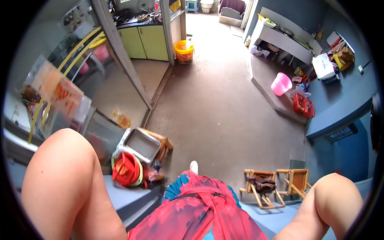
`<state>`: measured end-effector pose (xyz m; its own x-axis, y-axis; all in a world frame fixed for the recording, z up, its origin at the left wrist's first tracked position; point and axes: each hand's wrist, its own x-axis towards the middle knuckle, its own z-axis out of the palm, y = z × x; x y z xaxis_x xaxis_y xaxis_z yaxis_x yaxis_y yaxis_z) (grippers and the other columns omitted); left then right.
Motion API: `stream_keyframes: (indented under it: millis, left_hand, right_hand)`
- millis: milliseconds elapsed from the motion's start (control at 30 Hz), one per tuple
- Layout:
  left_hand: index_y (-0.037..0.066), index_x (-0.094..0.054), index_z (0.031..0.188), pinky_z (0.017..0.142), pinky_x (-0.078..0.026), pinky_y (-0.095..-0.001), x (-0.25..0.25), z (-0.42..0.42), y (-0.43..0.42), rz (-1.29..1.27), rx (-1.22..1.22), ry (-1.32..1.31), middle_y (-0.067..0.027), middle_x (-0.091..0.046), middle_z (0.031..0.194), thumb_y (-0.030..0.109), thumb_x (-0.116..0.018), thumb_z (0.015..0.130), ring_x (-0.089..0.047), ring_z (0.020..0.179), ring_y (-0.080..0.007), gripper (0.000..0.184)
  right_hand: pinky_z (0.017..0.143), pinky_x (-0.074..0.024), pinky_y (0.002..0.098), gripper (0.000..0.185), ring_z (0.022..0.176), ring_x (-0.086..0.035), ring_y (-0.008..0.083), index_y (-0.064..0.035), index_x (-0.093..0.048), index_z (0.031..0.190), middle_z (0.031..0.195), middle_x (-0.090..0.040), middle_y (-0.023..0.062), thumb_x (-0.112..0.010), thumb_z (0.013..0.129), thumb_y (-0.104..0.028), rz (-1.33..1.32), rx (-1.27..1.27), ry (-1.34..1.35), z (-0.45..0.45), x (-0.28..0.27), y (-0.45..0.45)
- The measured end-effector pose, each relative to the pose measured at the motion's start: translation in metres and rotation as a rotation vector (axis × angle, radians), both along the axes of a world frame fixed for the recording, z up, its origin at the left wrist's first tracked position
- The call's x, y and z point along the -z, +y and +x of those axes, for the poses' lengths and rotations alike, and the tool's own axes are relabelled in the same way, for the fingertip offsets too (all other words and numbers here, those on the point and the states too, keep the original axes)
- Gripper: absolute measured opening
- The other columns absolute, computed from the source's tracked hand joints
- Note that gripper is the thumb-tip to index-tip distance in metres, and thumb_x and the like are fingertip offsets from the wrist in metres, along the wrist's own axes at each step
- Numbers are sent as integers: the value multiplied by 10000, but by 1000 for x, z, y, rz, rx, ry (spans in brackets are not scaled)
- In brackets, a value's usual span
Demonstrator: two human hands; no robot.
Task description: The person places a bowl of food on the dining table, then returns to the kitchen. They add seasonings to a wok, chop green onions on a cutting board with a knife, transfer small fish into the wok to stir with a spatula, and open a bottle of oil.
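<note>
Neither of my hands shows in the frame. My left arm (64,180) is raised and sharply bent, its elbow toward the lower left. On the lower right my right arm (336,200) is bent too, and its hand is out of sight. Between them hangs a pink-red patterned apron (196,216) with blue at its sides. The tip of a light shoe (194,167) pokes out beyond it. What my hands touch or hold is hidden.
To the left a metal tray (142,145) and red basket (127,170) sit by a glass partition. Small wooden chairs (264,188) stand right. An orange bucket (184,52) is by the kitchen doorway; a pink bucket (281,84) stands on a raised ledge (264,88) below a sink counter (286,40).
</note>
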<state>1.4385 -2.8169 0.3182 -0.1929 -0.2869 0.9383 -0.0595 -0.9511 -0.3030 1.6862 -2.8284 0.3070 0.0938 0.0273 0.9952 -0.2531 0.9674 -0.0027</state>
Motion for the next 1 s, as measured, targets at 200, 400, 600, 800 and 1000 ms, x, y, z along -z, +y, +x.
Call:
stream_keyframes:
  millis: [200, 400, 600, 800, 1000]
  left_hand:
    - [27, -504, 1276, 957, -416, -426, -12, 13, 176, -16, -9, 8, -191, -504, 1259, 418, -420, 948, -530, 1087, -290, 517]
    - [31, -502, 1279, 954, -418, -452, -8, 15, 338, -38, -136, 10, -205, -493, 1263, 420, -402, 950, -530, 1084, -314, 519]
    - [36, -501, 1282, 951, -419, -478, -20, 4, 493, -150, -299, -19, -219, -483, 1267, 421, -384, 952, -531, 1080, -338, 520]
    - [66, -409, 1348, 915, -451, -505, 79, -88, 623, -811, -593, -51, -218, -463, 1292, 415, -522, 905, -544, 1109, -334, 575]
    - [17, -560, 1174, 791, -480, -254, 220, -188, 768, -1797, -425, -472, -63, -629, 1028, 106, -507, 951, -609, 879, -122, 246]
  right_hand:
    - [735, -465, 274, 230, 829, -616, 195, 8, -636, 926, 958, -654, 132, -570, 871, -205, -100, 68, -29, 18, -12, 182]
    - [734, -469, 274, 227, 831, -623, 196, 12, -650, 902, 947, -665, 133, -576, 865, -199, -630, 243, -261, 41, 19, 389]
    - [742, -499, 281, 168, 843, -635, 167, -1, -658, 1001, 928, -673, 110, -592, 849, 26, -981, -24, -1070, 43, 81, 632]
    - [750, -503, 297, 210, 832, -625, 154, -19, -639, 1069, 943, -670, 98, -589, 932, -169, -1111, -372, -1191, -57, 188, 813]
    - [781, -506, 298, 229, 903, -646, 180, -13, -621, 1102, 980, -673, 106, -569, 946, -172, -1021, -527, -1335, -175, 218, 984]
